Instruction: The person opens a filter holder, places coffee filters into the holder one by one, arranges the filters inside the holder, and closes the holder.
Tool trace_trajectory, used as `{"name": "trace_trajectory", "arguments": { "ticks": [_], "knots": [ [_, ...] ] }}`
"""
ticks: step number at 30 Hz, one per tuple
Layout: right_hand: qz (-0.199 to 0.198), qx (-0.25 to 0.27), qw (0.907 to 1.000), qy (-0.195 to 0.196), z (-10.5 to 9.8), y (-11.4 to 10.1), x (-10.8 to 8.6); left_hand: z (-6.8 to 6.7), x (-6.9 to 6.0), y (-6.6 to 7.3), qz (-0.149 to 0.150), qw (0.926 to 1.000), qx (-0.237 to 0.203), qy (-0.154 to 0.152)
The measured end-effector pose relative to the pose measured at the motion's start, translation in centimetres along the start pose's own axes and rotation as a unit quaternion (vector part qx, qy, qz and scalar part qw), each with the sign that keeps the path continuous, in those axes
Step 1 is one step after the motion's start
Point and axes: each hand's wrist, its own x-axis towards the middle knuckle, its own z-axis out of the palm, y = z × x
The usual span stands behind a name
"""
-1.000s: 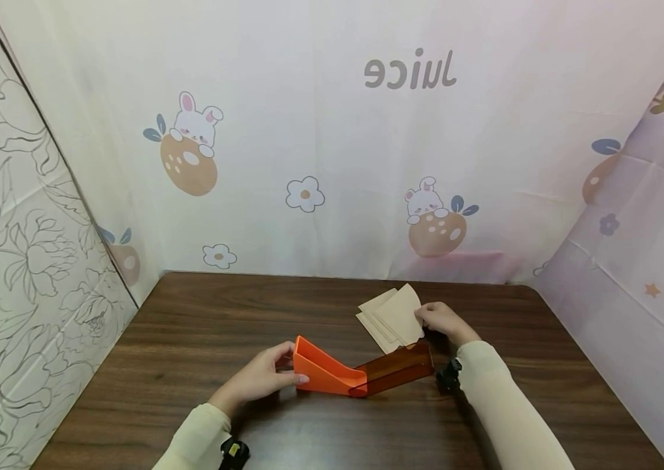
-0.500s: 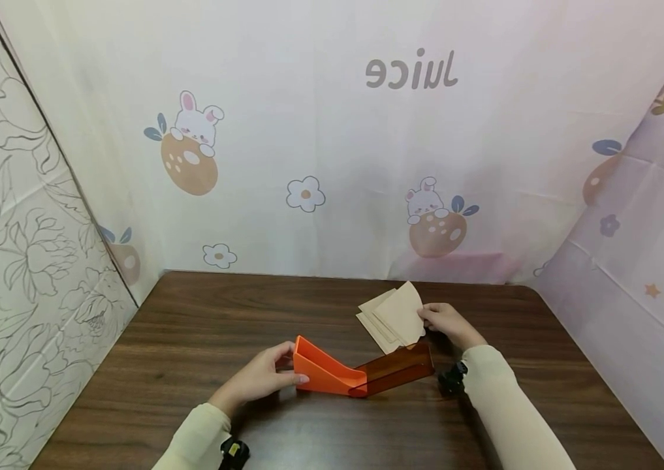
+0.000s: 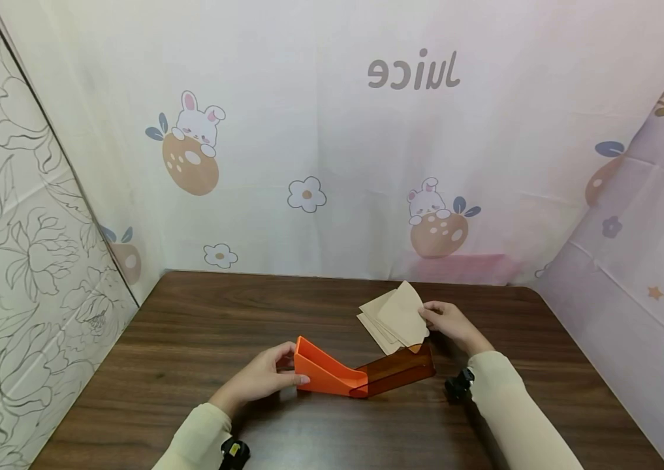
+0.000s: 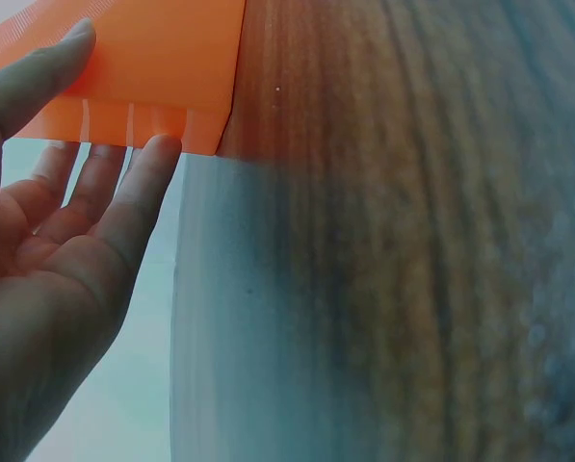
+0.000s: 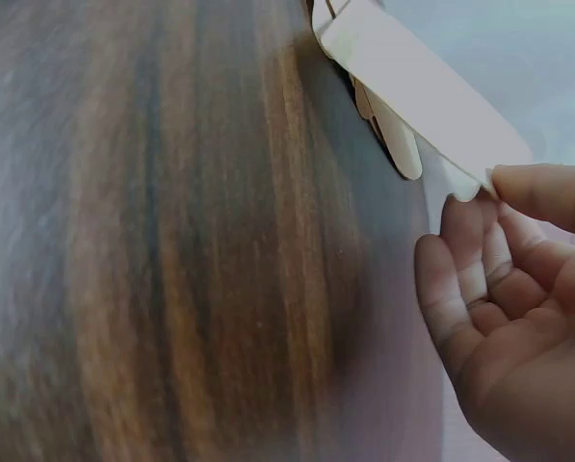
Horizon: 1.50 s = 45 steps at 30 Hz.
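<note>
With our left hand (image 3: 258, 380) we grip the tall end of an orange box (image 3: 326, 373) on the worktop (image 3: 220, 313), its amber cover (image 3: 397, 372) extending rightward. Behind the cover, our right hand (image 3: 449, 323) pinches a tan sheet (image 3: 403, 315) over other sheets (image 3: 374, 325).

Seems to be a small corner, closed in by printed hangings (image 3: 343, 137); impossible to tell whether inside a home or a workplace. Has at the back a pale curtain (image 3: 261, 156), decorated with rabbits (image 3: 198, 130) on spotted fruits (image 3: 187, 173), outlined flowers (image 3: 307, 194) and the word "Juice" (image 3: 422, 76) in mirror writing. Has on the left a white panel (image 3: 20, 222) with line-drawn blossoms, on the right a creased lilac cloth (image 3: 631, 254). Contains also a dark wood-grain bench (image 3: 237, 313), with far edge near the curtain.
</note>
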Motion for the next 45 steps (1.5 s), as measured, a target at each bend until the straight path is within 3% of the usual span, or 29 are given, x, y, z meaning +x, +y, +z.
{"name": "trace_trajectory", "arguments": {
  "ticks": [13,21,32,45],
  "knots": [
    [-0.028,-0.005,0.9986,0.043,0.1,-1.0,-0.4,0.0,0.0,0.1,0.000,1.0000,0.001,-0.002],
    [-0.060,0.013,0.9969,0.050,0.1,-2.6,-1.1,0.0,-0.1,0.2,0.001,1.0000,0.007,-0.001],
    [-0.072,-0.012,0.9956,0.059,0.3,-4.6,-2.1,0.0,0.0,0.1,0.001,1.0000,0.008,-0.002],
    [-0.146,-0.025,0.9871,0.060,1.0,-7.8,-3.5,0.0,0.0,0.1,0.002,1.0000,0.005,-0.001]
  ]
}}
